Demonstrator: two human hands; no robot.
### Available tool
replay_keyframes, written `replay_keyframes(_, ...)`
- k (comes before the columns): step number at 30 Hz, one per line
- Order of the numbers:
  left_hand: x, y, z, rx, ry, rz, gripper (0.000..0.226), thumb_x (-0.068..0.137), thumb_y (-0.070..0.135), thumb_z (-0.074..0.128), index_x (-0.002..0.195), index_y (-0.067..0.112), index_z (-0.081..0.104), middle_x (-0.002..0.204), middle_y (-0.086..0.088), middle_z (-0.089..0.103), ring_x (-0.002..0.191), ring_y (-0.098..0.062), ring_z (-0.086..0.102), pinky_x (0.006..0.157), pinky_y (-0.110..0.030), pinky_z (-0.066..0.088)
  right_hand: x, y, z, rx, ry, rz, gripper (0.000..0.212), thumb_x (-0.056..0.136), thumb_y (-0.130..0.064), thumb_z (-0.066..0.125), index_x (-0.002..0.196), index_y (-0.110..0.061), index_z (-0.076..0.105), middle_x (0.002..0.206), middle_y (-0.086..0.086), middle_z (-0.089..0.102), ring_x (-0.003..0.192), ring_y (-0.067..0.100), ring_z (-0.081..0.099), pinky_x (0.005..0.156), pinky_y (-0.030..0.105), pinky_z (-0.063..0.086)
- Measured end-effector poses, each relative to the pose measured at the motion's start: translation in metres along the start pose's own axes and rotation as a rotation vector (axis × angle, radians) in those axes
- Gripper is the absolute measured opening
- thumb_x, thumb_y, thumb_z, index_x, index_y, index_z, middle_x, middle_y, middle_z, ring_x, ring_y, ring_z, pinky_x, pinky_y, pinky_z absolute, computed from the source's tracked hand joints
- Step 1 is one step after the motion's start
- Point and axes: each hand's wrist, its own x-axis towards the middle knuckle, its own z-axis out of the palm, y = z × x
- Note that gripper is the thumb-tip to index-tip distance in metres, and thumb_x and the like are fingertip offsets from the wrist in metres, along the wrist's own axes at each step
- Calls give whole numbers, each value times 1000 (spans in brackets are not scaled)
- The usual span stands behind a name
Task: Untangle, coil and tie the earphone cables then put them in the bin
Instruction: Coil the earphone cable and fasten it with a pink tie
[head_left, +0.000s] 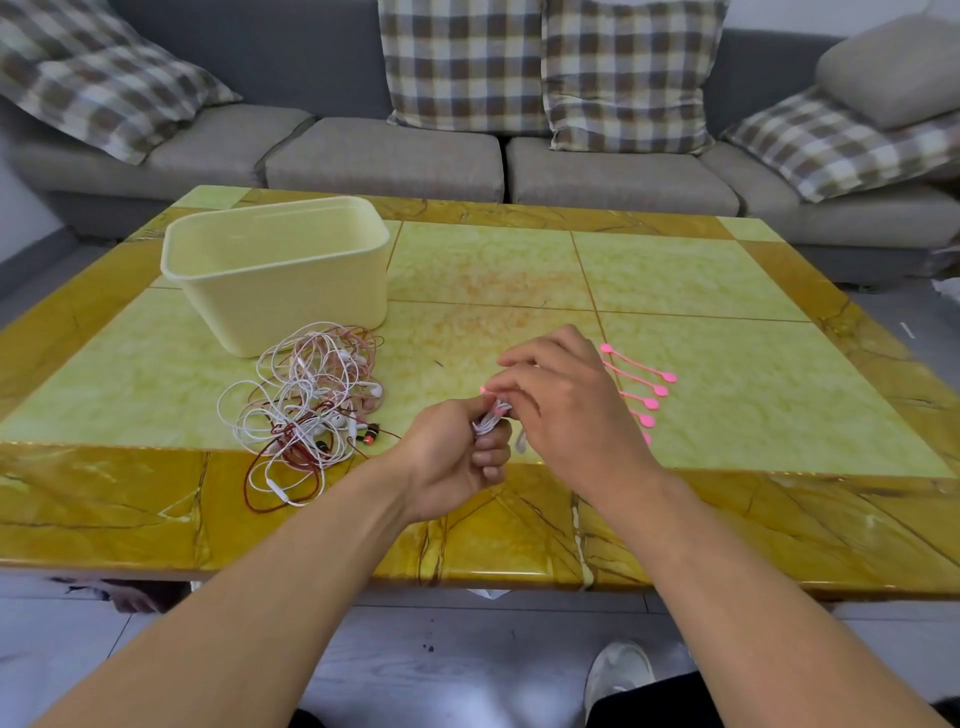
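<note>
My left hand (457, 457) grips a small coiled bundle of white earphone cable (491, 418) above the table's front edge. My right hand (566, 410) is just to its right, fingers pinching a pink tie (488, 391) at the top of that bundle. A tangled heap of white, pink and dark red earphone cables (306, 410) lies on the table to the left of my hands. The pale yellow bin (280, 270) stands behind the heap, with nothing visible inside it.
Several pink cable ties (641, 387) lie in a row on the yellow-green table (727, 338), partly hidden behind my right hand. A grey sofa (384, 156) with checked cushions runs along the far side. My shoe (618, 675) shows on the floor below.
</note>
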Motion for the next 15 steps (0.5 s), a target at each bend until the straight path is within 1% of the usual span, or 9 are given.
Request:
replay_keyframes(2, -2, 1, 1, -44, -16, -30, 36, 109, 26, 29, 79, 17, 47, 60, 1, 33, 51, -11, 29, 52, -23, 29, 1, 0, 1, -12, 4, -60, 7, 83, 0, 75, 89, -5, 77, 88, 5, 70, 86, 29, 58, 74, 41, 53)
replay_keyframes(4, -4, 3, -1, -106, -11, -41, 38, 108, 24, 31, 76, 14, 49, 61, -1, 39, 53, -12, 36, 57, -24, 32, 1, -3, 3, 22, -27, -97, 8, 86, 0, 71, 90, -5, 76, 84, 4, 70, 82, 27, 57, 70, 40, 53)
replay_keyframes(7, -6, 7, -1, -180, -9, -41, 41, 105, 21, 37, 68, 12, 50, 62, -1, 40, 56, -12, 37, 62, -24, 33, -1, -10, 2, 74, -65, -70, 13, 90, -4, 64, 94, -6, 75, 81, 1, 70, 80, 23, 57, 67, 39, 53)
replay_keyframes(10, -6, 10, -4, -210, -11, 2, 47, 105, 24, 38, 62, 13, 54, 62, 0, 40, 55, -12, 37, 62, -25, 33, -2, -17, 0, 110, -89, 10, 17, 93, -12, 58, 96, -8, 74, 81, 3, 62, 78, 21, 57, 63, 40, 53)
replay_keyframes(11, -6, 10, -4, -215, -8, 15, 46, 105, 26, 38, 64, 14, 55, 62, 0, 40, 54, -13, 37, 61, -25, 34, -2, -17, -1, 127, -109, 52, 15, 94, -12, 58, 97, -11, 73, 84, 2, 60, 79, 20, 57, 65, 40, 53)
replay_keyframes(13, -8, 10, -4, -224, 1, 31, 41, 106, 30, 37, 72, 14, 54, 64, 0, 40, 53, -13, 37, 59, -26, 35, -1, -16, -1, 188, -170, 177, 13, 93, -9, 65, 99, -18, 72, 91, -2, 58, 85, 16, 59, 73, 35, 53)
replay_keyframes(15, -9, 9, -3, -203, 26, 40, 35, 106, 29, 38, 86, 11, 60, 65, 0, 42, 54, -12, 39, 59, -25, 37, 0, -15, -3, 272, -203, 292, 14, 92, -11, 69, 98, -23, 70, 94, -6, 60, 89, 7, 61, 78, 27, 50)
